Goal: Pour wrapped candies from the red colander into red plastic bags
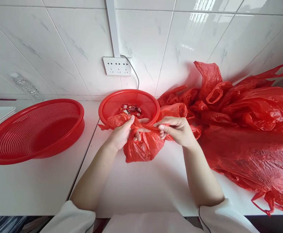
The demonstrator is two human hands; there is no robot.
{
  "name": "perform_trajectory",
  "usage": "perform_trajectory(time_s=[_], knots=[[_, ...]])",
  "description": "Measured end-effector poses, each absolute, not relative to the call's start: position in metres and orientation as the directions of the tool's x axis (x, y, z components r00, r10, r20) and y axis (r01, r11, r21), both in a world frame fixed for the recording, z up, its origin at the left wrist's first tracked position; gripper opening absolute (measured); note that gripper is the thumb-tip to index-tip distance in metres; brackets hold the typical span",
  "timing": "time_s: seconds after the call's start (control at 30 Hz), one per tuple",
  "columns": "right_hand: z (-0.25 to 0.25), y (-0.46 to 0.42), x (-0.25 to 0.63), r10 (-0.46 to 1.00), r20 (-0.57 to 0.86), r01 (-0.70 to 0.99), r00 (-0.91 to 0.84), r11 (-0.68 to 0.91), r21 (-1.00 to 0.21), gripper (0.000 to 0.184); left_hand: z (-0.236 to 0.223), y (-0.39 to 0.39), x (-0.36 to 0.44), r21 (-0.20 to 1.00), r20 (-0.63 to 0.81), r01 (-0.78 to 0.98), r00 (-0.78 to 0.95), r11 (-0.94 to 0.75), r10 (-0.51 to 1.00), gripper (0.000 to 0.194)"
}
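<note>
A small, filled red plastic bag (145, 149) is held between both hands, just in front of a round red basket (152, 102). My left hand (122, 133) is closed around the gathered neck of the bag, its thumb on top. With thumb and fingers pinched together, my right hand (176, 130) grips a twisted handle of the same bag, drawn out to the right. What fills the bag cannot be made out. Several small wrapped packets (131, 109) lie inside the round basket, partly hidden behind the bag.
To the left stands a large red perforated basket (59, 129). Many red plastic bags (248, 129) are heaped on the right. A white tray (0, 113), a clear bottle (27, 85) and a wall socket strip (117, 66) are farther back. A seam crosses the white table (141, 191).
</note>
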State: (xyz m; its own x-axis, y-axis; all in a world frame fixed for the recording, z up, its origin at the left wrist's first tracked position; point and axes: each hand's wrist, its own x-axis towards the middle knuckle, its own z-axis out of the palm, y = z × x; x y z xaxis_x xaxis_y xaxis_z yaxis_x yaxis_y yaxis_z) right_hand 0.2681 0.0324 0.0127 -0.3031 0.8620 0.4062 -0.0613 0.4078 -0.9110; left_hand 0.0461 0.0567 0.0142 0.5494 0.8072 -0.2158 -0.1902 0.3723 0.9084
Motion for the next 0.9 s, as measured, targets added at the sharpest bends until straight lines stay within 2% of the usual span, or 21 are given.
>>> perform_trajectory(time_s=[0.13,0.23,0.3,0.4,0.43,0.5,0.6,0.73,0.83,0.9], knots=[[0.016,0.026,0.274,0.799,0.239,0.046,-0.552,0.315,-0.948,0.019,0.017,0.06,0.042,0.827,-0.172,-0.387,0.515,0.407,0.84,0.032],[0.016,0.029,0.278,0.771,0.126,0.149,-0.624,0.276,-0.949,0.025,0.018,0.058,0.04,0.851,-0.112,-0.371,0.562,0.371,0.82,0.031],[0.017,0.032,0.279,0.797,0.18,0.221,-0.577,0.364,-0.905,0.025,0.019,0.054,0.04,0.927,-0.047,-0.265,0.622,0.266,0.782,0.037],[0.02,0.034,0.274,0.846,0.368,0.314,-0.386,0.496,-0.81,0.024,0.022,0.047,0.039,0.995,0.012,-0.076,0.709,0.06,0.705,0.046],[0.019,0.033,0.271,0.833,0.39,0.298,-0.391,0.516,-0.803,0.026,0.022,0.045,0.04,0.999,0.029,-0.036,0.722,-0.005,0.691,0.048],[0.016,0.033,0.262,0.771,0.359,0.198,-0.527,0.522,-0.83,0.033,0.022,0.041,0.041,0.993,0.068,0.017,0.717,-0.115,0.694,0.048],[0.007,0.034,0.249,0.696,0.321,0.117,-0.643,0.503,-0.857,0.032,0.02,0.04,0.041,0.97,0.113,0.092,0.652,-0.225,0.75,0.045],[-0.001,0.038,0.243,0.741,0.322,0.242,-0.589,0.542,-0.805,0.011,0.018,0.043,0.04,0.902,0.198,0.268,0.438,-0.338,0.877,0.046],[-0.002,0.04,0.247,0.754,0.329,0.303,-0.568,0.564,-0.768,0.008,0.015,0.044,0.044,0.841,0.337,0.367,0.223,-0.399,0.915,0.043],[-0.002,0.041,0.251,0.756,0.309,0.305,-0.578,0.551,-0.777,0.01,0.011,0.044,0.049,0.828,0.427,0.324,0.167,-0.458,0.889,0.039]])
